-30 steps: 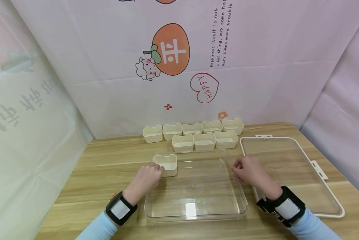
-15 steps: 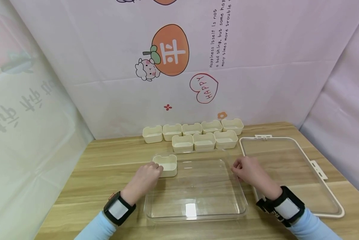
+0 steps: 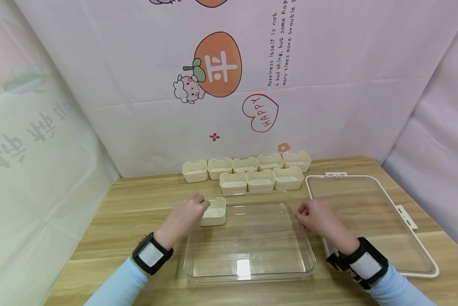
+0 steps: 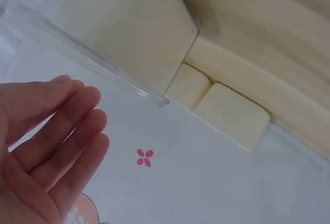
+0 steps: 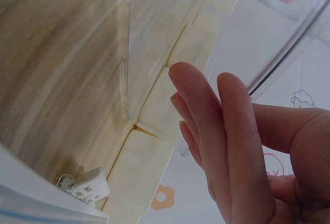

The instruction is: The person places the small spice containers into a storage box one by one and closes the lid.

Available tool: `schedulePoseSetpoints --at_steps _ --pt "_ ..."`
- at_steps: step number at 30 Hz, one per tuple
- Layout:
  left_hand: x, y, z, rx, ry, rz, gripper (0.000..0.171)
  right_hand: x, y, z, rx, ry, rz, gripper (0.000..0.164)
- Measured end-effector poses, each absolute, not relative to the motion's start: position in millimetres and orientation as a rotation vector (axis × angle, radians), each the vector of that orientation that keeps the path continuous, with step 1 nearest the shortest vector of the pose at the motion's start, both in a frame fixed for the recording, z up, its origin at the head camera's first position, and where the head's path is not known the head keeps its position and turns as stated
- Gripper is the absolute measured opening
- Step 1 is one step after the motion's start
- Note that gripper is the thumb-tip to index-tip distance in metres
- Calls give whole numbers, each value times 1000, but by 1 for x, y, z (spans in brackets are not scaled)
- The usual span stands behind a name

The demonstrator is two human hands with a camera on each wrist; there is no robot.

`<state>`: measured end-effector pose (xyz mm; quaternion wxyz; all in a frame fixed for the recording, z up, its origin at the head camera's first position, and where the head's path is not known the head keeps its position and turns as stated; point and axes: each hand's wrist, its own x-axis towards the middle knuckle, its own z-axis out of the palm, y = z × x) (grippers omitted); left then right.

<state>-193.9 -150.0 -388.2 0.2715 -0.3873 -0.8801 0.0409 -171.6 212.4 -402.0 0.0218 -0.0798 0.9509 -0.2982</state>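
Observation:
A clear plastic storage bin (image 3: 259, 278) stands on the wooden table. Inside its far left corner sits a small cream tray (image 3: 218, 217), seen through the clear wall in the left wrist view. My left hand (image 3: 185, 214) hovers just above that corner, its fingers loosely bent and holding nothing; the left wrist view shows the fingers (image 4: 85, 126) apart from the bin's rim. At the bin's right side my right hand (image 3: 316, 216) pinches the rim between thumb and fingers (image 5: 234, 131).
Behind the bin, several more small cream trays (image 3: 261, 180) stand in two rows near the wall cloth (image 3: 156, 127). To the right lies a clear lid (image 3: 374, 229) with a white frame and white latches.
My left hand has let go of the small cream tray and risen slightly above it. The tray stays in the corner. My right hand has not moved.

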Motion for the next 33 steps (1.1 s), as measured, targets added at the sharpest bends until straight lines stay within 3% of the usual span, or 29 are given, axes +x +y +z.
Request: schedulePoseSetpoints --at_steps 11,33 --pt "-219 -141 -374 -1090 -2372 38 14 -171 210 -402 -229 2931 -936 10" --pt "-268 -114 -367 -1123 -2534 49 21 -170 211 -402 -256 2943 -945 11"
